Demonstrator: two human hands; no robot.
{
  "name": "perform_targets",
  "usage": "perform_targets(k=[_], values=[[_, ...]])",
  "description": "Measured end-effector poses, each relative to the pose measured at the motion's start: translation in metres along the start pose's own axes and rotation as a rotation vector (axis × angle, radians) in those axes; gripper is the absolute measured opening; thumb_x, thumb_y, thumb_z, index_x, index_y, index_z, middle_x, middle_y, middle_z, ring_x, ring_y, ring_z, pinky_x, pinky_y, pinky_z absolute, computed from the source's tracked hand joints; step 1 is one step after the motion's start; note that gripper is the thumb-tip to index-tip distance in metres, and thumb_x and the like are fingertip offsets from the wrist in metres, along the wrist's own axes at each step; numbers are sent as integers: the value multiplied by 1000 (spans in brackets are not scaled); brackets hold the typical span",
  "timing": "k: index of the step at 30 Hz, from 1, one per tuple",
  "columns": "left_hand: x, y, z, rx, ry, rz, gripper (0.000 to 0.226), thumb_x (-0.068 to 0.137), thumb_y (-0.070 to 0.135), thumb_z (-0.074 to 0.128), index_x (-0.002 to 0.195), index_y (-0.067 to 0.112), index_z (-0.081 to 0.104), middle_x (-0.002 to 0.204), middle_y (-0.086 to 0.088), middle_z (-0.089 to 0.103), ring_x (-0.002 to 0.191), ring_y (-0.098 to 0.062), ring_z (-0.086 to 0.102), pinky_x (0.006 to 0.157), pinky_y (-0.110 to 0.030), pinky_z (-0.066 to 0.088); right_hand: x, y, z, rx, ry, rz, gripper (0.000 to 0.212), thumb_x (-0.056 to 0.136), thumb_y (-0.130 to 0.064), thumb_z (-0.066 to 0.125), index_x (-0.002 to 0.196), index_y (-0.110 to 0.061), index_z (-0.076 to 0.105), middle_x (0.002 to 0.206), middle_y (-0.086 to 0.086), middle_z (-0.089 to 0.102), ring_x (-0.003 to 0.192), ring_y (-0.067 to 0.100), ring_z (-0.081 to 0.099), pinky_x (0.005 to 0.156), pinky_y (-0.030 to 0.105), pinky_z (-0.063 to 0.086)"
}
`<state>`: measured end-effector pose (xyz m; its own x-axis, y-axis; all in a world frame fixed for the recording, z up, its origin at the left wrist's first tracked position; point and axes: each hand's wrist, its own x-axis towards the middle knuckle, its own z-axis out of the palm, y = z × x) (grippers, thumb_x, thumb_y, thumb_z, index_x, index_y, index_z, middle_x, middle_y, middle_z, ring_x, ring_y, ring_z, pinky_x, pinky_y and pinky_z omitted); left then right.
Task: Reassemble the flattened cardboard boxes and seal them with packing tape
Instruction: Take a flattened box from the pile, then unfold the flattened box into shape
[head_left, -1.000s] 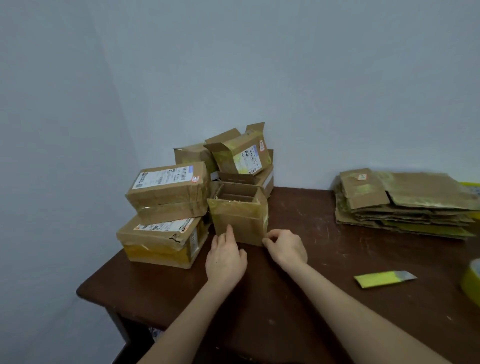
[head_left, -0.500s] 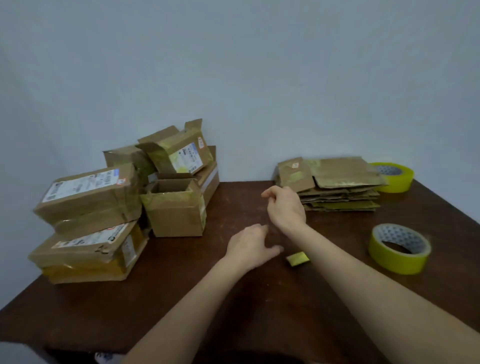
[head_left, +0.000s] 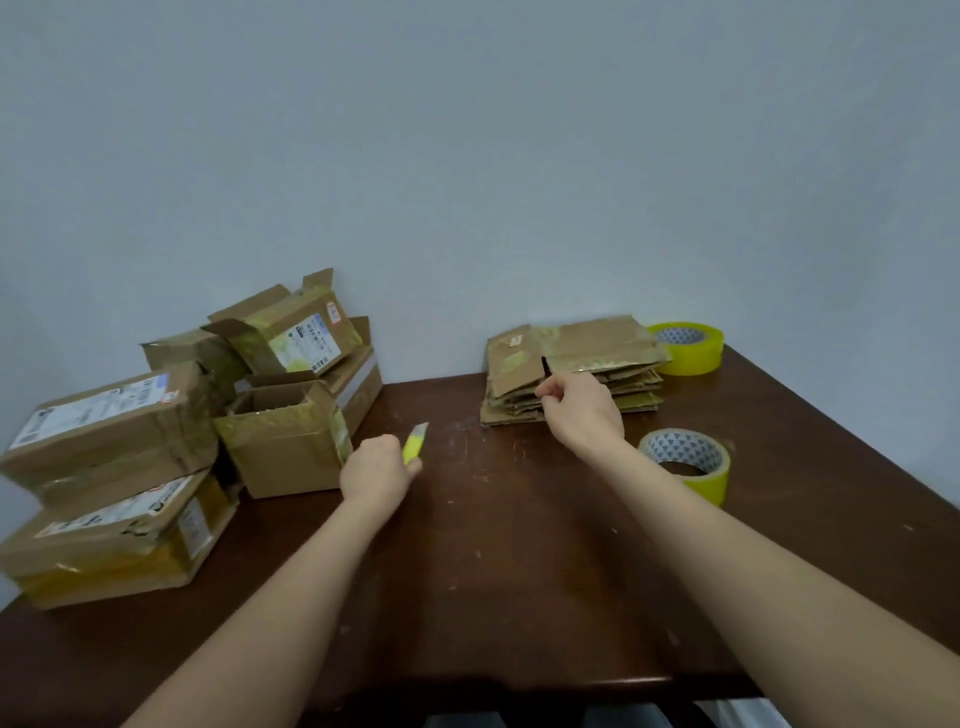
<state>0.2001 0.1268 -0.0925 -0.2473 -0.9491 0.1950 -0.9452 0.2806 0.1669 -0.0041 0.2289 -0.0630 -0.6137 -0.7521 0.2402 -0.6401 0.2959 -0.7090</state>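
A stack of flattened cardboard boxes (head_left: 587, 348) lies at the back of the brown table (head_left: 519, 571). My right hand (head_left: 582, 410) reaches its front edge with curled fingers at the top sheets; whether it grips one I cannot tell. My left hand (head_left: 376, 470) holds a yellow utility knife (head_left: 414, 444), blade end pointing up and away. An assembled box with an open top (head_left: 285, 441) stands just left of that hand. One roll of yellow packing tape (head_left: 688, 462) lies right of my right forearm, and a second roll (head_left: 688, 347) sits behind the stack.
Several taped and labelled boxes (head_left: 104, 457) are piled at the table's left side, against the wall. The table's front edge (head_left: 519, 686) runs under my forearms, and its right edge slopes away past the tape rolls.
My view swung right from the box pile. My left hand picked up the yellow knife from the table. My right hand moved from the open box across to the flattened stack.
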Motion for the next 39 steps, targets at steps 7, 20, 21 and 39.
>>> perform_targets(k=[7,20,21,39], values=[[27,2,7,322,-30,82,38,96,34,49,128,13,50,125,-8,51,113,-25,52,78,-35,48,13,1,18,-27,-102,41,34,93,-29,54,127,-26,53,134,4,48,121,27,47,91,40,49],[129,156,30,-819,-256,-107,70,92,44,54,145,5,28,142,-15,44,126,-34,46,96,-37,42,139,78,-35,-102,205,400,55,95,-40,50,138,-7,40,143,18,41,131,36,40,101,44,39],[133,156,32,-834,-264,-118,69,91,46,54,143,5,32,139,-14,48,122,-32,49,90,-36,47,145,81,-36,-88,190,432,56,95,-43,48,138,-7,40,141,18,45,129,37,42,100,44,39],[49,66,-62,-1356,-275,276,101,57,51,78,143,17,36,135,-3,54,120,-19,56,105,-47,42,44,13,-48,727,85,40,69,64,-35,87,121,-18,51,117,-1,60,105,17,61,93,42,52]])
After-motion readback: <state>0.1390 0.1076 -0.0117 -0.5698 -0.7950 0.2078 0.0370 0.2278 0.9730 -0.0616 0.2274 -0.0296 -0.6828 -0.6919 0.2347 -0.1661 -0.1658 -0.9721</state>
